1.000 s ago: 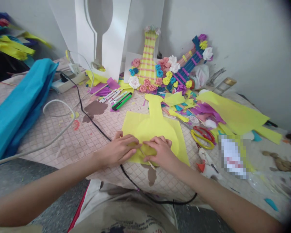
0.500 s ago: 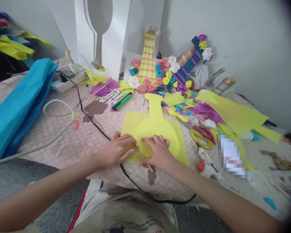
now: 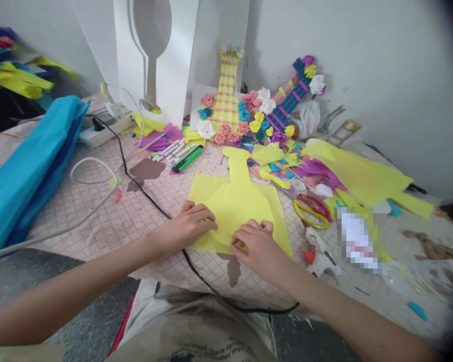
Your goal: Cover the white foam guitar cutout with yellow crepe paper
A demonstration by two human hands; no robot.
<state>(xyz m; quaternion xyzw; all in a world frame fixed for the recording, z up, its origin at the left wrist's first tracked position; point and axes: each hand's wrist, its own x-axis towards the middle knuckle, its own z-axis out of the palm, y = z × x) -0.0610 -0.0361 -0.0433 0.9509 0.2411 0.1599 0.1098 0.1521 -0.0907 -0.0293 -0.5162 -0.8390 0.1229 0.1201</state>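
A yellow guitar-shaped cutout (image 3: pixel 236 193) lies on a larger yellow paper sheet (image 3: pixel 283 236), its neck pointing away from me. My left hand (image 3: pixel 194 221) has its fingers bent and pressed together on the lower left edge of the yellow paper. With curled fingers, my right hand (image 3: pixel 258 246) grips the paper at the lower right of the round body. A pale wooden stick seen between the hands earlier cannot be made out clearly now; the fingers may cover it.
Two paper-flowered guitars (image 3: pixel 228 95) lean at the back. A green cutter (image 3: pixel 187 159), markers (image 3: pixel 169 151), yellow-handled scissors (image 3: pixel 311 213), a glue gun (image 3: pixel 320 259) and paper scraps lie around. A black cable (image 3: pixel 151 198) runs past my left hand; blue paper (image 3: pixel 33 161) is at left.
My right hand has shifted slightly right and nearer to me, its fingers more curled. The stick slanting out between my hands no longer shows there. The left hand stays almost in place.
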